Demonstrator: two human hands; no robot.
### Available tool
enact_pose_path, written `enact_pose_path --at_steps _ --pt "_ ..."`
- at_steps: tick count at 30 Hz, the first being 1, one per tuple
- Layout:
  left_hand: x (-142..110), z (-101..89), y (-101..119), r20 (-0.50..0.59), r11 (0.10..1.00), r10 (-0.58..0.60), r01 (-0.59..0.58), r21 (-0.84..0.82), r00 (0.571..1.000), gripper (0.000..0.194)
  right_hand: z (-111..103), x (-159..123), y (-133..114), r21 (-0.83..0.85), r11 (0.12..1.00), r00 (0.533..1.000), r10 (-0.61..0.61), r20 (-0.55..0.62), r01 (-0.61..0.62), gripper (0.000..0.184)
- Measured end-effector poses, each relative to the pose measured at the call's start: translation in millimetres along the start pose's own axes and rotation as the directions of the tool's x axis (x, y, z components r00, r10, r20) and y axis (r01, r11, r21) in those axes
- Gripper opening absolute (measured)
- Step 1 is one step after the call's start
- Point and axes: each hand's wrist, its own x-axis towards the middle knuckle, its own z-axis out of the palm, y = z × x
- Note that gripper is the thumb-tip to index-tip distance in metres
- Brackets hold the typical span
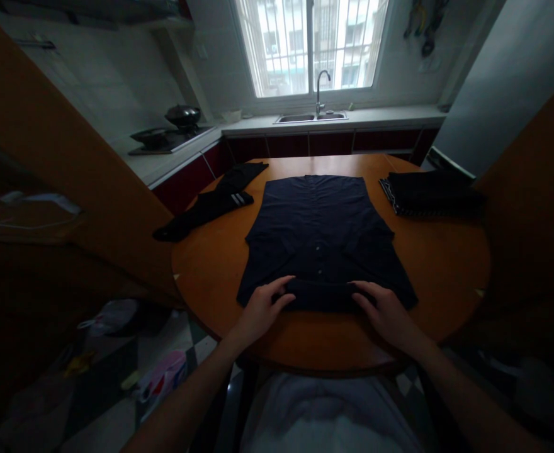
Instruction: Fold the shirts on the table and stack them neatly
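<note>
A dark navy button shirt (322, 233) lies spread flat on the round wooden table (447, 264), collar end toward me. My left hand (262, 308) rests on the near left of the collar, fingers stretched out and flat on the cloth. My right hand (383, 308) lies on the near right of the collar, fingers also flat and apart. Neither hand grips anything.
A dark garment with white stripes (211, 204) hangs over the table's far left edge. A folded dark stack (430, 192) sits at the far right. Beyond are a counter with sink and tap (312, 116) and a stove with a pan (182, 116). Bags (158, 377) lie on the floor left.
</note>
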Motion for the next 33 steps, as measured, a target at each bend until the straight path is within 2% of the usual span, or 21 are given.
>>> enact_pose_path --at_steps 3,6,11,14,18,21,25,27,29,31,33 --pt "0 6.7 -6 -0.062 0.993 0.003 0.004 0.118 0.998 0.043 6 3 1 -0.058 0.998 0.996 0.034 -0.081 -0.039 0.034" --pt "-2 10.9 -14 -0.098 0.977 0.054 -0.032 0.212 0.994 0.039 9 5 1 -0.159 0.983 0.988 0.064 -0.144 -0.087 0.034" --pt "-4 11.6 -18 -0.101 0.951 0.111 -0.076 0.299 0.989 0.030 9 5 1 -0.324 0.940 0.985 0.058 -0.160 -0.108 0.037" --pt "-4 11.7 -16 -0.094 0.934 0.158 -0.117 0.337 0.983 0.029 10 5 1 -0.346 0.931 0.980 0.049 -0.193 -0.114 0.039" --pt "-6 12.6 -13 -0.067 0.901 0.214 -0.170 0.398 0.975 0.029 11 6 0 -0.297 0.951 0.973 0.013 -0.232 -0.083 0.036" --pt "-11 11.8 -10 -0.040 0.858 0.246 -0.199 0.473 0.968 0.032 11 6 0 -0.304 0.951 0.978 -0.014 -0.210 -0.052 0.033" --pt "-19 10.0 5 -0.070 0.803 0.301 -0.213 0.556 0.951 0.039 12 7 0 -0.378 0.924 0.979 -0.025 -0.201 -0.054 0.029" --pt "-19 11.8 18 -0.036 0.772 0.365 -0.281 0.570 0.930 0.044 13 8 -2 -0.424 0.905 0.977 -0.046 -0.209 -0.049 0.027" --pt "-15 17.6 31 0.060 0.724 0.417 -0.372 0.581 0.907 0.051 14 8 -4 -0.468 0.882 0.971 -0.071 -0.227 -0.045 0.025" --pt "-10 27.4 42 0.152 0.682 0.427 -0.428 0.594 0.891 0.055 16 8 -8 -0.491 0.870 0.961 -0.099 -0.257 -0.041 0.024" --pt "-6 39.6 47 0.189 0.667 0.402 -0.428 0.609 0.896 0.058 20 6 -13 -0.471 0.882 0.945 -0.128 -0.302 -0.031 0.025"
